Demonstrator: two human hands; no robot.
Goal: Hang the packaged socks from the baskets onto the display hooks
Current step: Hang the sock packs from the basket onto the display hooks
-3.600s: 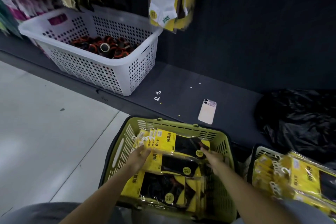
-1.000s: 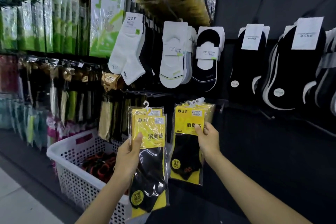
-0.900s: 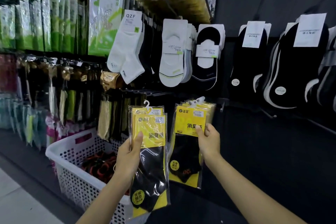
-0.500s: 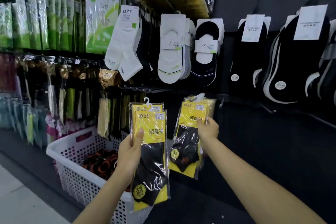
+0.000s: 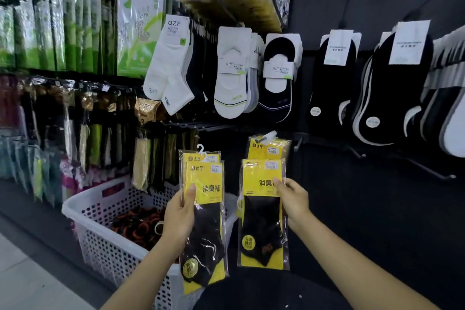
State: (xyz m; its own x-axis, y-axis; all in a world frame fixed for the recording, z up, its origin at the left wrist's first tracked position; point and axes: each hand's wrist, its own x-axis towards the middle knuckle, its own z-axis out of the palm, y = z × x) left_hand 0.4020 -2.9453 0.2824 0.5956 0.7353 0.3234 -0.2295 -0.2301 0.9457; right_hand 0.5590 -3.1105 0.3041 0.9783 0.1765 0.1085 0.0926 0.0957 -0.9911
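Sock packs fill both our hands. Our left hand [image 5: 180, 211] grips a small stack [image 5: 205, 184] of yellow packs by its left edge, with the thumb flat across the front card and the fingers curled behind. At least two packs show in it, one offset behind the other. A white hanger [image 5: 201, 149] sticks up from the top of the stack, above our thumb and clear of any hook. The stack hangs upright, and its lower end reaches below our wrist.

Our right hand [image 5: 293, 199] pinches a single pack [image 5: 261, 221] by its right edge, thumb on the yellow card and fingers wrapped behind. This pack is upright too, just right of the left hand's stack, with a dark gap between them. Directly above the right hand, hung packs [image 5: 270, 147] of the same yellow kind sit on the display. The top of the held pack overlaps their lower part. We cannot tell whether its own hanger is on the hook or free.

Below and left of the left hand, a white basket [image 5: 100, 231] stands on the dark shelf [image 5: 37, 231], holding dark items with orange rings. Above the left hand hang white socks [image 5: 168, 65]. Above and right of the right hand, black socks [image 5: 332, 83] hang in rows on the dark wall.
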